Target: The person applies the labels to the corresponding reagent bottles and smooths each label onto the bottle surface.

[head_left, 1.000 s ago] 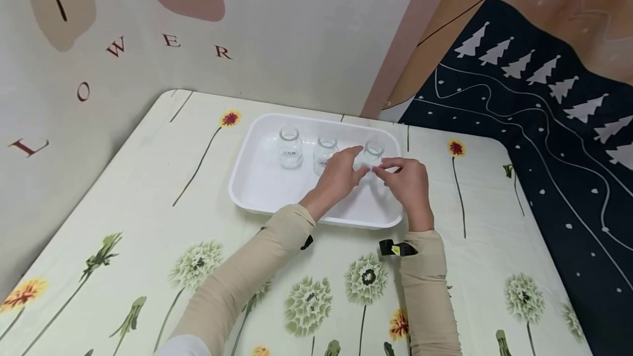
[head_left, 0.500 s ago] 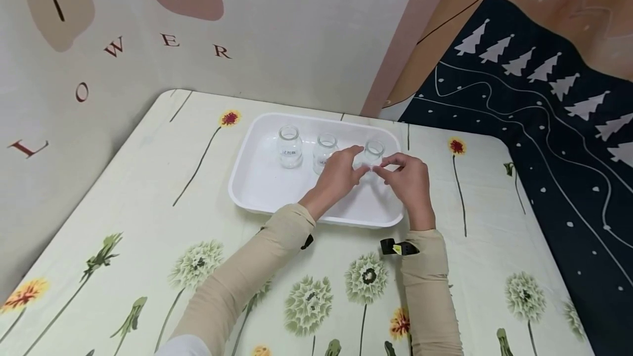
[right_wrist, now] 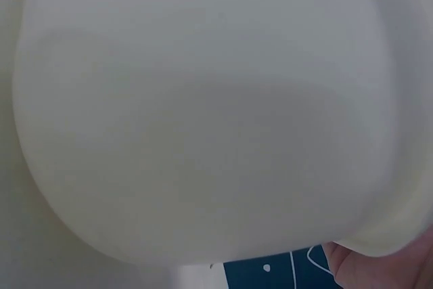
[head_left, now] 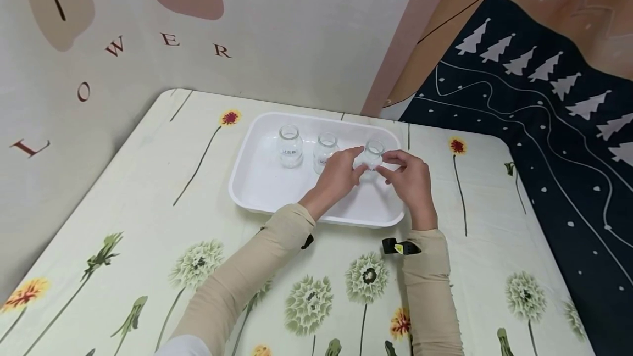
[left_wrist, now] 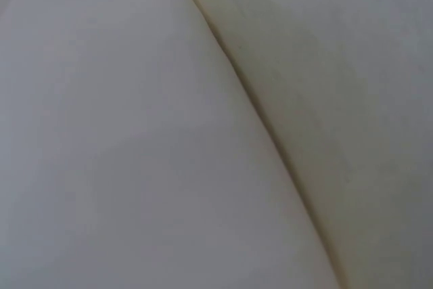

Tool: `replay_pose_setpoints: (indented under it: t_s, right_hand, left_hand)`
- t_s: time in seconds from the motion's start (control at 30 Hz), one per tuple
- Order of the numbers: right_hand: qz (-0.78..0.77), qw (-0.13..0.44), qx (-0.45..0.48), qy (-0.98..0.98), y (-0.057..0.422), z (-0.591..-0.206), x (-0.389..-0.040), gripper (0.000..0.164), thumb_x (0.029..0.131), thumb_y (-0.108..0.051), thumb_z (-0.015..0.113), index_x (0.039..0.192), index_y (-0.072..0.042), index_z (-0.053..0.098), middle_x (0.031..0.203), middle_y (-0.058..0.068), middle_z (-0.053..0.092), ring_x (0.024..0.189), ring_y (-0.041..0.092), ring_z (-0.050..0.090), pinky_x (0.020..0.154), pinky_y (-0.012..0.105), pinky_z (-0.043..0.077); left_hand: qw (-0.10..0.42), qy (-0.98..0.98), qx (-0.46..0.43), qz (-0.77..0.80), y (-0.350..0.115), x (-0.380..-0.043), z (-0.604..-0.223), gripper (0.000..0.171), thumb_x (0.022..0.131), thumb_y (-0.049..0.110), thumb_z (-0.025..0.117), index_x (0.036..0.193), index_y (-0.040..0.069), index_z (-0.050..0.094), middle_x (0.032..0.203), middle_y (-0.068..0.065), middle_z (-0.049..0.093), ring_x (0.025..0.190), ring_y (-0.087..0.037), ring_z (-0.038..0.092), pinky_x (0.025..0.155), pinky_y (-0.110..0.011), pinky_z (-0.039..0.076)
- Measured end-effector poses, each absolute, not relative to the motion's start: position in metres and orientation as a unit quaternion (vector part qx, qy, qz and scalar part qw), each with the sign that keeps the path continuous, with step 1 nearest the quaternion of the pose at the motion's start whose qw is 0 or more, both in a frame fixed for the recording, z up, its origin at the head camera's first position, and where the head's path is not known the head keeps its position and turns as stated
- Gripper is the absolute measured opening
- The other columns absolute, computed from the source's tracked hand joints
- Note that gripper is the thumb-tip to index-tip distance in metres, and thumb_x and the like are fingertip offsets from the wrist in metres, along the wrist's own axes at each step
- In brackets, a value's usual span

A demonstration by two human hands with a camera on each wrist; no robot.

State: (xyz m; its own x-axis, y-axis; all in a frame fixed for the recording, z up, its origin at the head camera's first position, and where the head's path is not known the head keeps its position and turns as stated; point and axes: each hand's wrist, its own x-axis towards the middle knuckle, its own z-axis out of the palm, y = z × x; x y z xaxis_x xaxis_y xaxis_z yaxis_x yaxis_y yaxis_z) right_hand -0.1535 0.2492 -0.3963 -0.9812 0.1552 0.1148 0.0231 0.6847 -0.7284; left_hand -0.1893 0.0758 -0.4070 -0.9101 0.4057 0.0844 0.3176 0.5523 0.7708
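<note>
Three clear glass jars stand upright in a white tray [head_left: 277,196]. My left hand [head_left: 337,177] holds the right jar [head_left: 373,153] from its left side, thumb at the front and index finger near the neck. On the other side my right hand [head_left: 409,180] has its thumb and index finger bent against the same jar. Dark print on a label shows low on the jar between the two thumbs. The middle jar [head_left: 326,147] is partly behind my left hand. At the left stands another jar [head_left: 290,150] with printed dark characters. In the right wrist view, part of a hand [right_wrist: 382,269] shows at the bottom corner.
The tray sits on a table with a flowered cloth [head_left: 207,191]. A pale wall panel [head_left: 277,43] rises behind it. To the right hangs a dark cloth [head_left: 524,142] with white trees. Tray surface fills much of both wrist views.
My right hand has shifted slightly right, and its thumb has drawn a little away from the left thumb. Printed characters now show on the right jar between them. My left hand stays nearly still.
</note>
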Motion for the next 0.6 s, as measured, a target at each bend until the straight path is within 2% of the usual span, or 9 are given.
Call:
replay_pose_setpoints:
  t_s: [0.17, 0.37, 0.43, 0.53, 0.6]
  right_hand:
    - [0.391, 0.080, -0.054, -0.915, 0.2493, -0.3969, -0.1543, 0.039, 0.094, -0.008, 0.078, 0.132, -0.006, 0.070, 0.117, 0.014, 0.075, 0.070, 0.030, 0.071, 0.056, 0.021, 0.045]
    - [0.388, 0.075, -0.067, -0.916, 0.2496, -0.3953, -0.1532, 0.037, 0.095, -0.005, 0.074, 0.132, -0.006, 0.071, 0.120, 0.015, 0.075, 0.072, 0.032, 0.071, 0.053, 0.024, 0.042]
    - [0.387, 0.071, -0.067, -0.917, 0.2500, -0.3942, -0.1527, 0.037, 0.095, -0.005, 0.074, 0.132, -0.006, 0.071, 0.121, 0.015, 0.074, 0.071, 0.030, 0.069, 0.053, 0.025, 0.042]
    - [0.387, 0.066, -0.059, -0.918, 0.2508, -0.3931, -0.1521, 0.039, 0.093, -0.006, 0.075, 0.132, -0.006, 0.071, 0.121, 0.015, 0.074, 0.066, 0.025, 0.066, 0.053, 0.026, 0.042]
    - [0.386, 0.061, -0.053, -0.919, 0.2514, -0.3923, -0.1520, 0.040, 0.092, -0.007, 0.076, 0.132, -0.007, 0.071, 0.121, 0.015, 0.074, 0.066, 0.022, 0.063, 0.053, 0.026, 0.042]
  left_hand:
    - [0.046, 0.875, 0.221, 0.429, 0.0751, -0.1875, -0.4076, 0.049, 0.104, 0.009, 0.064, 0.149, -0.004, 0.050, 0.096, -0.014, 0.075, 0.059, -0.010, 0.066, 0.063, -0.021, 0.047]
    - [0.040, 0.880, 0.227, 0.416, 0.0760, -0.1858, -0.4061, 0.046, 0.105, 0.005, 0.059, 0.150, -0.002, 0.049, 0.109, -0.014, 0.074, 0.058, -0.008, 0.064, 0.070, -0.022, 0.049]
    - [0.044, 0.879, 0.225, 0.417, 0.0762, -0.1852, -0.4057, 0.047, 0.106, 0.003, 0.057, 0.151, -0.002, 0.048, 0.109, -0.014, 0.073, 0.058, -0.007, 0.064, 0.068, -0.022, 0.049]
    - [0.053, 0.878, 0.219, 0.421, 0.0760, -0.1845, -0.4049, 0.048, 0.106, 0.001, 0.055, 0.153, -0.002, 0.046, 0.097, -0.014, 0.073, 0.058, -0.009, 0.064, 0.066, -0.024, 0.049]
    - [0.054, 0.880, 0.216, 0.419, 0.0758, -0.1847, -0.4052, 0.050, 0.104, -0.001, 0.056, 0.153, -0.002, 0.045, 0.107, -0.016, 0.074, 0.061, -0.011, 0.066, 0.071, -0.026, 0.051]
